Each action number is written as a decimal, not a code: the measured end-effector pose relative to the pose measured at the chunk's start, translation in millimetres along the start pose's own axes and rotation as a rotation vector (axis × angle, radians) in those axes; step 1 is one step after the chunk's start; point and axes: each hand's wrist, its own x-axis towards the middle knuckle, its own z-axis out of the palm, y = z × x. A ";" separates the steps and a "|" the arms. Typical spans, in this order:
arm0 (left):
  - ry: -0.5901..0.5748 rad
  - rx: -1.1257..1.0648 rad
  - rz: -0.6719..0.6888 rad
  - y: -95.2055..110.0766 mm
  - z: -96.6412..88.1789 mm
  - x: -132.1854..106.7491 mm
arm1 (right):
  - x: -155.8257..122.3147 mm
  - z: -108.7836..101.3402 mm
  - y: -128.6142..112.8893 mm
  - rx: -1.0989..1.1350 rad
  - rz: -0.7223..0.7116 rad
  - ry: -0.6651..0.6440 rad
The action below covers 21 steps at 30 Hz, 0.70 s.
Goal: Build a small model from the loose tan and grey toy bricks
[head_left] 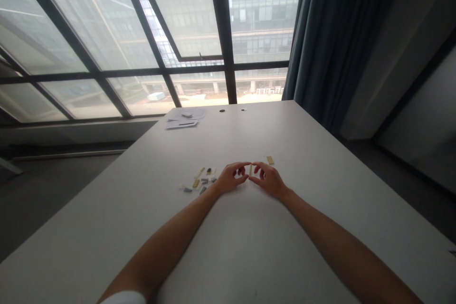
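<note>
Between my two hands a thin tan building-block piece (250,170) stands on edge above the white table (235,237). My left hand (231,177) reaches it from the left, with forefinger and thumb closed at its top and bottom ends. From the other side my right hand (268,179) pinches the same piece in a matching way. Just beyond the right hand lies a tan studded plate (270,160). Left of my left hand are several loose pieces, among them a tan brick (195,183), a grey piece (203,190) and a dark round piece (209,170).
Papers (183,124) with a small object on top lie at the far left corner of the table. Two small round items, one a dark disc (222,110), sit near the far edge. Windows (192,19) and a blue curtain (320,47) rise behind.
</note>
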 end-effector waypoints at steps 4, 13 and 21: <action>-0.001 0.000 0.001 0.5 -0.2 0.3 | -0.1 0.6 1.4 -0.004 -0.003 0.000; -0.004 0.003 0.004 -0.1 -0.2 0.0 | 0.0 -0.1 0.0 -0.001 -0.005 -0.002; 0.007 0.009 0.007 1.9 -0.1 0.9 | 0.0 -0.1 -0.7 -0.012 -0.003 0.001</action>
